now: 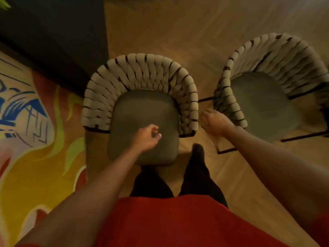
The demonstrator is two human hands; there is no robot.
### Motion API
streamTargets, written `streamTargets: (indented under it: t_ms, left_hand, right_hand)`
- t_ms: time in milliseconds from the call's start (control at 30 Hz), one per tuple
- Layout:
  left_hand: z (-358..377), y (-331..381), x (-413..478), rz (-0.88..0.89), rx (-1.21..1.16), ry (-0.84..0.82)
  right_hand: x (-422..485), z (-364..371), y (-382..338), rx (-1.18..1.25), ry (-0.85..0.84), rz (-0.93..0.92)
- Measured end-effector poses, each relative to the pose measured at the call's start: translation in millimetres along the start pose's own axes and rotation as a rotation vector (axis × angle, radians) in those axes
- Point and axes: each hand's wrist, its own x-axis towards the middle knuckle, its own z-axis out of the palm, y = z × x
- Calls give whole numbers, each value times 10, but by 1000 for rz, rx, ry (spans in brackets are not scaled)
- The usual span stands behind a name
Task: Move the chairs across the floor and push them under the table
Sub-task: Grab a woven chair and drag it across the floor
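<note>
A chair with a grey padded seat (142, 111) and a curved back of thick beige woven bands stands right in front of me, its back turned away from me. My left hand (146, 138) hovers over the front of that seat with loosely curled fingers and holds nothing. My right hand (215, 122) hangs relaxed in the gap beside the chair's right arm end, and I cannot tell whether it touches it. A second chair (263, 104) of the same kind stands to the right, turned at an angle.
A dark flat surface (53, 32), perhaps the table, fills the upper left beside the near chair's back. A bright patterned rug (26, 131) covers the floor on the left. Wooden floor (178, 32) stretches beyond both chairs. My legs stand against the seat's front edge.
</note>
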Motion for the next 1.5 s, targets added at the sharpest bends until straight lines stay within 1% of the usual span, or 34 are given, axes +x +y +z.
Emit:
streamTargets:
  t_ms: [67,133,267,400,467,533,600,667,833,967,1067,1200,1300,1400,1500]
  left_hand:
    - [206,156,177,-27,-51,15]
    - [448,376,317,-55,-109,19]
    - [998,862,698,-99,-270,76]
    - [1438,1262,1145,-203,-398,172]
    - [1629,1353,1352,-247,-385,204]
    - [1735,1426,1463,-305,-311,252]
    - [1795,1443,1534,-322,-170,294]
    - [1795,1420,1573,-285,-48,272]
    - [1693,1293,1481,-202,87,208]
    - [1708,889,1143,-147,177,154]
    - [1674,493,835,-107,214,88]
    - [1538,-75,366,-92,269,22]
    - [1415,-555,56,-64,292,-14]
    - [1277,-1006,-174,-54,343,-15]
    - [1174,-1282,-321,-68,388,41]
  right_hand:
    - [236,-75,193,-69,-26,-34]
    - [520,-160,384,-155,-51,-106]
    - [1189,-367,682,-347,9,-398]
    - [1795,-488,816,-607,1,-649]
    - [2008,-486,786,-745,6,-748]
    - [2124,-446,693,-891,31,-811]
    - [2188,-390,615,-1005,29,-805]
    - [2200,-338,596,-1042,37,-777]
    - [2104,-232,616,-1041,85,-771]
    - [1835,124,532,-1009,72,-768]
    - [1569,400,405,-893,53,-808]
    - [1096,817,102,-699,37,-739]
    - [783,1131,-155,-548,63,-749]
    - [484,1260,-453,-425,57,-767]
    - [313,1322,-601,-377,43,-748]
